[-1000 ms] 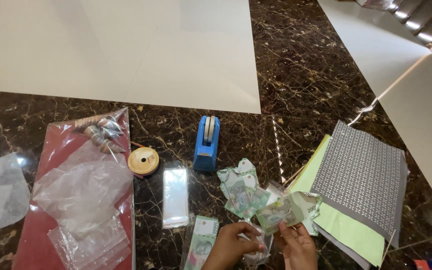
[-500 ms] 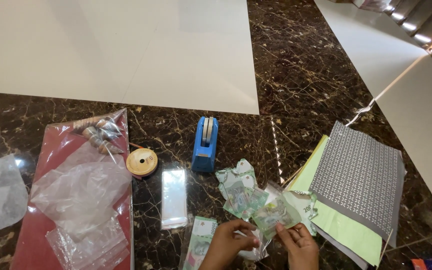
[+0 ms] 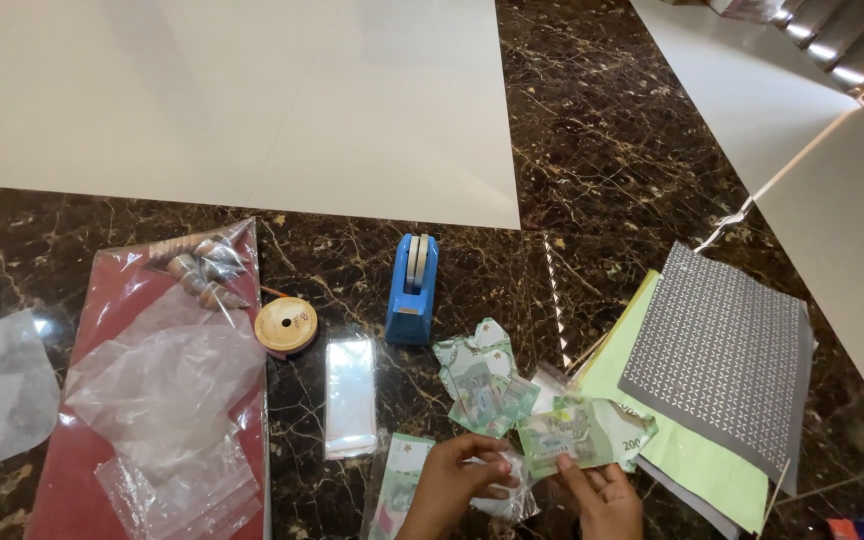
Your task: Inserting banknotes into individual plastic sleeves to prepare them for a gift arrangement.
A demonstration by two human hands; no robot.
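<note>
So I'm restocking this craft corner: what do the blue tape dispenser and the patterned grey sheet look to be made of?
The blue tape dispenser looks like moulded plastic: solid even colour, smooth faces, slight sheen. The patterned grey sheet seems to be printed paper or thin card: flat, matte, crisp straight edges, lying on a light green sheet; fabric cannot be ruled out.

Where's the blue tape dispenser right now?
In the head view the blue tape dispenser stands upright on the dark marble floor near the middle, between the gold ribbon spool on its left and the folded green banknotes lower right.

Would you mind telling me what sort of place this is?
Probably a home floor used for crafting: polished marble floor, a blue tape dispenser, patterned paper sheets, and both hands folding a green banknote.
</note>
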